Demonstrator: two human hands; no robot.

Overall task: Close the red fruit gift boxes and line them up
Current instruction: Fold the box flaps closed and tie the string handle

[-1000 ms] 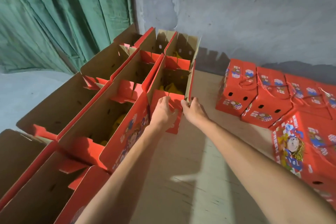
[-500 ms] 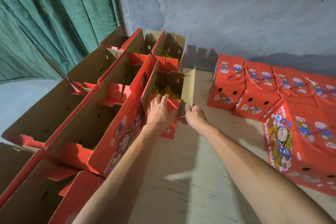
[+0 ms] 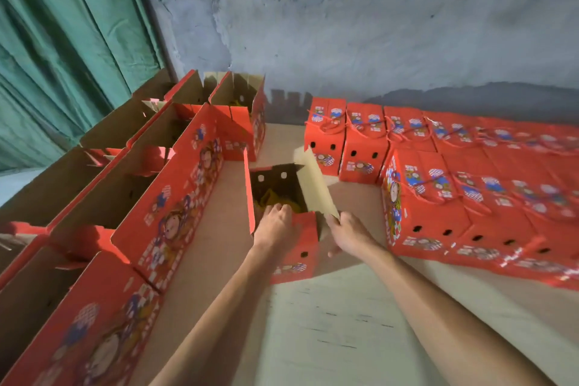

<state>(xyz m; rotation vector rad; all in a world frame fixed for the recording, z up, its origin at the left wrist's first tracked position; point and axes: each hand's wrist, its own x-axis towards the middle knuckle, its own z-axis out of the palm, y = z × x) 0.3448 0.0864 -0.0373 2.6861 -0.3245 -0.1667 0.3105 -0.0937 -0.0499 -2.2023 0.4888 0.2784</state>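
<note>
A: Starting at the left, what is there?

B: A green curtain (image 3: 62,50), then rows of open boxes (image 3: 131,197) with their flaps standing up, brown insides showing.

A: And the one being worked on?

B: The open box (image 3: 294,247) sits alone on the counter (image 3: 313,338), between those rows and the closed ones. The left hand (image 3: 274,224) lies over its near top edge, fingers (image 3: 283,208) curled down over the rim into the opening, where something yellow shows. The right hand (image 3: 349,235) is at the near right corner, its fingers pinching the lower edge of the raised brown flap (image 3: 315,185).

A: How should the closing go?

B: My judgement: keep the left hand steadying the near wall, fold the side flap down squarely with the right, then pull the left fingers clear before the next flap comes over. Whatever lies inside should stay below the rim so the top sits flat.

A: And further right?

B: The closed boxes (image 3: 470,197) stand packed side by side against the grey wall (image 3: 376,41), rope handles lying on top. The finished box probably belongs beside the nearest of them.
</note>
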